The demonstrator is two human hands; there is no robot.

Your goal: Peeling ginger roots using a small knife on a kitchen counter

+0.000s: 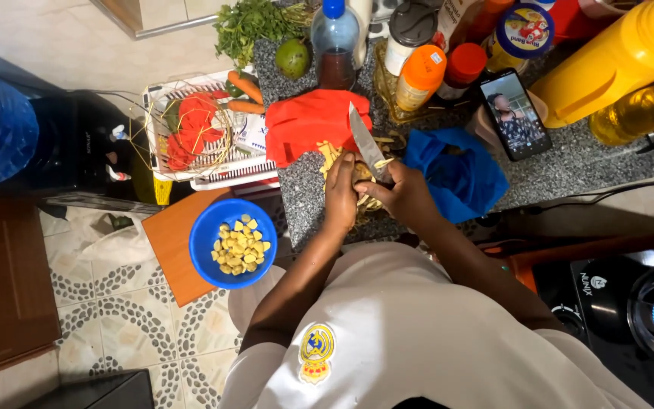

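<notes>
Closest to the person's body, a blue bowl [233, 242] sits on an orange board [179, 254] below the worktop's edge, holding yellow cut chunks [241, 247], set low at the left, likely so pieces can drop into it. Just beyond, over the speckled worktop [304, 204], the two hands meet. The left hand [341, 193] has its grip closed around a small brownish root or tuber [361, 173], cupping it from below so it stays steady; what kind it is I cannot tell. The right hand [405, 195] is clenched on the handle of a knife [365, 140], whose blade points up and away from the body, its edge against the held piece. Pale peelings [332, 155] lie heaped under and behind the hands, where they fall. To the right a crumpled blue bag [456, 170] rests on the worktop; behind the blade lies a red cloth [308, 125]. Farther back a phone [515, 113] leans upright, screen facing the person. Along the far edge stand bottles and jars, a yellow flask [615, 60], green herbs [255, 26], and carrots [245, 89] beside a wire basket [191, 132].
</notes>
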